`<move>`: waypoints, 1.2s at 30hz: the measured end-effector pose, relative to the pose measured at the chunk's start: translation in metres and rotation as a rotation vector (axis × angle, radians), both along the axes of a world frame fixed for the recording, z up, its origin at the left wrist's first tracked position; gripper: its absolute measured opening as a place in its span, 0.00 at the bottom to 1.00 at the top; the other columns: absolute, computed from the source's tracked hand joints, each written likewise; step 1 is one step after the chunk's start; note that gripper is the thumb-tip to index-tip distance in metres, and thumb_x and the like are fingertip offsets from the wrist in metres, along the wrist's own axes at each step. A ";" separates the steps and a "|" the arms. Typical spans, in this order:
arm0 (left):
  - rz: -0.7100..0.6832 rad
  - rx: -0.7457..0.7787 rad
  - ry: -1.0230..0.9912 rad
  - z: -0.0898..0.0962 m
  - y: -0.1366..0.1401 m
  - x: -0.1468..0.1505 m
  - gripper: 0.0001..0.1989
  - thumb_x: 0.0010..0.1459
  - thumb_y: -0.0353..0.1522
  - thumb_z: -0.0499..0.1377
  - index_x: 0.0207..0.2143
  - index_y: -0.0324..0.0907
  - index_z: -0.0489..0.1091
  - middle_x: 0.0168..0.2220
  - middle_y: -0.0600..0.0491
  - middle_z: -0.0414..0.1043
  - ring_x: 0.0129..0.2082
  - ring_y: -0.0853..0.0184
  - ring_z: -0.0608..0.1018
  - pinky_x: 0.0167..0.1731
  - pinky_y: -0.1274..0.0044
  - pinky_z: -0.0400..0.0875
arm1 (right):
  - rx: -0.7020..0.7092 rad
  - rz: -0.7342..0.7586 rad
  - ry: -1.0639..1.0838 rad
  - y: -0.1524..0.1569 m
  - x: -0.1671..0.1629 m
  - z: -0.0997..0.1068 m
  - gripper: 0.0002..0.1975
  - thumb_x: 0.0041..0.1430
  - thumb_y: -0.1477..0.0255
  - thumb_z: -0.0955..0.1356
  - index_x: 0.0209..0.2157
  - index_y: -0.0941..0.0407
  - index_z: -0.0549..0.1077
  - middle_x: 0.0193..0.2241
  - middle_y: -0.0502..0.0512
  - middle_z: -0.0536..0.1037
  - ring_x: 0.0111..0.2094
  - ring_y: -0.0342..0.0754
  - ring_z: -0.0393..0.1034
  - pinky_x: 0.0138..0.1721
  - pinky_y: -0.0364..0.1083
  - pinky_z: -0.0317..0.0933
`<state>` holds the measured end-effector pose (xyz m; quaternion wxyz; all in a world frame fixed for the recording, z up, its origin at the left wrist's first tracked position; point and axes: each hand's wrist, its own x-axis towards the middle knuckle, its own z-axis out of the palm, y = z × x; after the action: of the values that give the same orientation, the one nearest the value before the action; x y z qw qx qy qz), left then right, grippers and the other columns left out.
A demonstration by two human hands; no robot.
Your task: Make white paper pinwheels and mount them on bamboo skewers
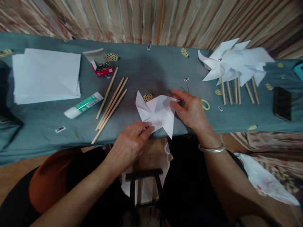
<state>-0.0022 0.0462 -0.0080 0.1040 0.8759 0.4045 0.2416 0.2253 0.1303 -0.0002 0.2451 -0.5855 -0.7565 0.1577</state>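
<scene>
A white paper pinwheel (157, 113) without a stick lies near the table's front edge, its blades folded up. My left hand (134, 135) pinches its lower left edge between thumb and fingers. At the opposite side, my right hand (190, 108) has thumb and forefinger around the upper right blade. Scissors with a yellow-green handle (205, 104) lie partly hidden behind my right hand. Left of the pinwheel are several wooden sticks (111, 102), lying side by side at a slant.
A stack of white paper (47, 75) lies at the left, near a glue tube (82, 105) and an open red box of metal pins (103, 67). Finished pinwheels on sticks (236, 63) overlap at the right, beside a black phone (282, 103). A curtain (142, 20) hangs behind the table.
</scene>
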 end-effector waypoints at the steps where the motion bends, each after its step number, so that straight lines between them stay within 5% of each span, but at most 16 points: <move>1: 0.011 0.013 0.003 0.001 0.002 -0.002 0.12 0.60 0.24 0.56 0.47 0.34 0.69 0.42 0.45 0.72 0.40 0.61 0.76 0.40 0.69 0.76 | -0.008 -0.015 0.032 -0.001 0.003 0.000 0.19 0.57 0.72 0.65 0.51 0.56 0.74 0.43 0.58 0.81 0.40 0.55 0.76 0.44 0.55 0.69; 12: 0.115 0.053 0.011 0.004 0.024 -0.017 0.12 0.60 0.25 0.55 0.46 0.36 0.69 0.42 0.44 0.72 0.40 0.61 0.76 0.40 0.70 0.76 | -0.102 -0.117 0.187 -0.031 0.022 0.004 0.17 0.59 0.66 0.67 0.48 0.56 0.75 0.33 0.55 0.82 0.33 0.52 0.77 0.38 0.52 0.71; 21: 0.056 -0.014 -0.040 0.006 0.019 -0.004 0.10 0.61 0.30 0.57 0.45 0.38 0.70 0.43 0.45 0.74 0.41 0.61 0.76 0.40 0.68 0.74 | 0.287 -0.093 -0.100 -0.044 0.010 0.021 0.17 0.62 0.71 0.64 0.52 0.56 0.71 0.51 0.64 0.75 0.54 0.59 0.67 0.54 0.60 0.61; 28: 0.019 -0.035 0.005 0.007 0.018 0.008 0.12 0.60 0.31 0.58 0.47 0.39 0.70 0.43 0.46 0.75 0.41 0.59 0.72 0.39 0.68 0.68 | 0.187 0.034 -0.010 -0.060 -0.001 0.019 0.12 0.63 0.75 0.62 0.43 0.57 0.76 0.37 0.58 0.81 0.40 0.52 0.74 0.44 0.52 0.68; 36: 0.010 0.021 0.021 0.004 0.022 0.016 0.09 0.63 0.29 0.55 0.44 0.39 0.72 0.38 0.49 0.77 0.37 0.62 0.71 0.34 0.69 0.63 | 0.175 -0.053 -0.108 -0.040 0.014 0.008 0.21 0.64 0.70 0.62 0.58 0.55 0.65 0.56 0.61 0.71 0.59 0.57 0.63 0.58 0.60 0.59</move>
<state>0.0138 0.0679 -0.0045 0.0890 0.8774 0.4075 0.2371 0.2394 0.0906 0.0076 0.2585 -0.5893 -0.7636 0.0525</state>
